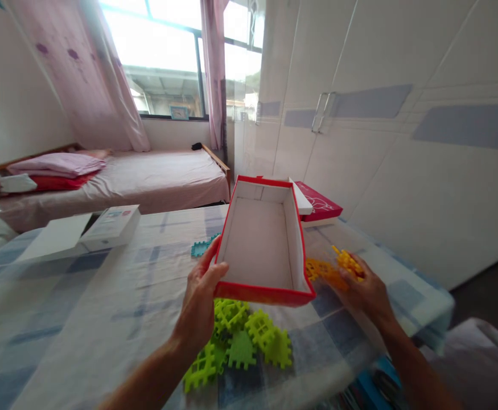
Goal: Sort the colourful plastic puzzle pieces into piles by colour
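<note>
Holding a red-rimmed box [257, 239] at the centre of the frame, open side toward the viewer, showing its pale inside. Grasping it by the lower left edge with the left hand [204, 290] — pressing the thumb over the rim, hiding most of the other fingers behind. Clasping a small bunch of yellow pieces [348, 263] in the right hand [370, 293], right of centre, curling the fingers around it. Holding that hand close to orange lattice pieces [317, 269] beside the box, blurring too much to tell whether touching them.

Looking down, at bottom centre, on a heap of lime-green toothed pieces [241, 348]; glimpsing a blue toothed piece [198, 249] at the box's left, partly covered by it. Working above a table [103, 296] spread with a blue-and-white checked cloth. Seeing a white carton [112, 225] at middle left and a crimson box [320, 202] behind the red-rimmed one, to its right. Facing, farther off, a pink-sheeted bed [167, 176] and a bright window [159, 40] at upper left — and a white wardrobe [359, 154] across the upper right.
</note>
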Demonstrator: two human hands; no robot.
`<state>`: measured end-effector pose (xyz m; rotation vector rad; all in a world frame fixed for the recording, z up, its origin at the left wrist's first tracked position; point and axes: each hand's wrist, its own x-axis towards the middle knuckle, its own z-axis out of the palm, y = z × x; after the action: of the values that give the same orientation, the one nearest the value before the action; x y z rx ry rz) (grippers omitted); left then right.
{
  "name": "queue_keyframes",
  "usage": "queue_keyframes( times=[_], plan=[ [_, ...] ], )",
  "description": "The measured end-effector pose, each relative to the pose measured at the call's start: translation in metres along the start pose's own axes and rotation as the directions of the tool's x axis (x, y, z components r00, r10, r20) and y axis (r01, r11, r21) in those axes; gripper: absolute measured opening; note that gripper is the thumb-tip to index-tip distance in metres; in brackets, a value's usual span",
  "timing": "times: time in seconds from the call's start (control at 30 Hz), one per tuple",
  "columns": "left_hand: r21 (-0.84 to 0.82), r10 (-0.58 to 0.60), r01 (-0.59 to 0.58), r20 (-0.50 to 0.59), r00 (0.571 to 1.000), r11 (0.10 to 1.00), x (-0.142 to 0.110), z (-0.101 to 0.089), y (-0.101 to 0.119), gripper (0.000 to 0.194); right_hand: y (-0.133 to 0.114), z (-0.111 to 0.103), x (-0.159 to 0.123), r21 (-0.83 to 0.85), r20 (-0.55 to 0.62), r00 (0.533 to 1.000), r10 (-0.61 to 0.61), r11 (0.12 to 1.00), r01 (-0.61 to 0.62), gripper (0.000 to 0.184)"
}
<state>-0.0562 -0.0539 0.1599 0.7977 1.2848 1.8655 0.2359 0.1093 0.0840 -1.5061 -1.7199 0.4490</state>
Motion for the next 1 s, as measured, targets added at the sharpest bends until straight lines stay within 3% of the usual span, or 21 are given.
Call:
queue_keyframes(
  times=[0.07,0.13,0.23,0.3,0.4,0.5,0.6,0.67,0.73,0.8,0.83,0.9,0.93,1.0],
  plan=[
    [0.063,0.007,-0.007,0.003,1.0,0.998,-0.005,0.001,-0.002,0.061,-0.004,-0.011,0.007,0.243,0.01,0.99,0.144,0.96,-0.142,0.05],
    [0.122,0.008,-0.011,0.021,1.0,0.992,-0.011,0.002,-0.004,0.061,-0.017,-0.025,0.013,0.496,0.048,0.967,0.251,0.834,-0.241,0.045],
    [0.191,0.001,-0.005,0.024,1.0,0.982,-0.019,0.005,-0.005,0.061,-0.058,-0.048,0.019,0.712,0.087,0.95,0.3,0.648,-0.27,0.04],
    [0.2,-0.009,0.002,0.035,0.999,0.98,-0.024,0.008,-0.005,0.063,-0.096,-0.058,0.018,0.756,0.086,0.974,0.207,0.624,-0.2,0.037],
    [0.168,-0.069,0.055,0.078,0.995,0.984,-0.029,0.012,-0.005,0.069,-0.15,-0.056,0.009,0.712,0.088,0.993,-0.078,0.702,-0.008,0.037],
    [0.174,-0.14,0.125,0.079,0.987,0.977,-0.033,0.018,-0.002,0.073,-0.188,-0.04,-0.003,0.558,0.163,0.927,-0.338,0.806,0.195,0.046],
    [0.164,-0.18,0.163,0.093,0.979,0.973,-0.035,0.021,0.001,0.073,-0.199,-0.033,-0.009,0.446,0.247,0.819,-0.519,0.811,0.379,0.054],
    [0.133,-0.201,0.186,0.109,0.974,0.973,-0.034,0.019,0.002,0.071,-0.189,-0.038,-0.006,0.398,0.172,0.817,-0.551,0.797,0.454,0.048],
    [0.107,-0.222,0.21,0.109,0.969,0.972,-0.031,0.016,0.003,0.07,-0.161,-0.047,0.004,0.309,-0.056,0.875,-0.481,0.825,0.473,0.039],
    [0.087,-0.227,0.219,0.088,0.97,0.972,-0.028,0.013,0.005,0.07,-0.119,-0.052,0.017,0.131,-0.289,0.898,-0.332,0.915,0.381,0.039],
    [0.072,-0.222,0.217,0.072,0.972,0.973,-0.027,0.012,0.007,0.071,-0.095,-0.051,0.024,-0.001,-0.297,0.92,-0.256,0.964,0.268,0.043],
    [0.026,-0.205,0.204,0.038,0.978,0.979,-0.026,0.013,0.014,0.073,-0.049,-0.042,0.033,-0.261,-0.128,0.992,-0.011,0.965,-0.023,0.053],
    [-0.002,-0.201,0.201,0.026,0.979,0.98,-0.025,0.015,0.018,0.074,-0.031,-0.034,0.035,-0.355,-0.036,0.991,0.126,0.926,-0.131,0.058],
    [-0.052,-0.206,0.206,0.002,0.978,0.977,-0.025,0.018,0.027,0.073,-0.008,-0.015,0.033,-0.432,0.099,0.961,0.257,0.882,-0.191,0.065]
  ],
)
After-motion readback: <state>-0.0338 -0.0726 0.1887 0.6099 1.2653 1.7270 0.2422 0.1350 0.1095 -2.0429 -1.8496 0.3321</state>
